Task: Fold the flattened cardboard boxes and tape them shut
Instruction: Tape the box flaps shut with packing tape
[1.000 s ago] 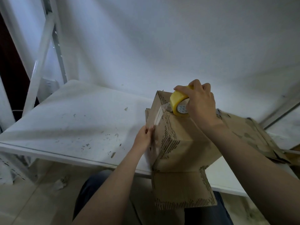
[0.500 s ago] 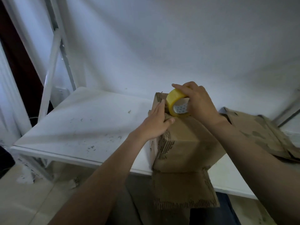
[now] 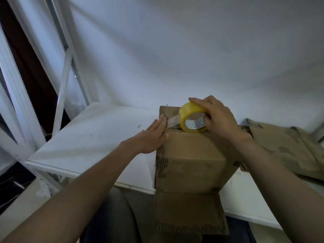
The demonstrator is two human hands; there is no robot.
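tape (image 3: pixel 188 112) in right hand (image 3: pixel 219 119), left hand (image 3: pixel 151 136) flat

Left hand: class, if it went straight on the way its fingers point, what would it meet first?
Probably the tape strip stretched from the yellow roll to the box edge, just beyond the fingertips of the left hand. Depth is unclear, so it might pass alongside the box instead.

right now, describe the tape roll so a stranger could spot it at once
On the white table stands a folded cardboard box. On its top, gripped by the right hand, is the tape roll: the only glossy yellow ring among brown cardboard.
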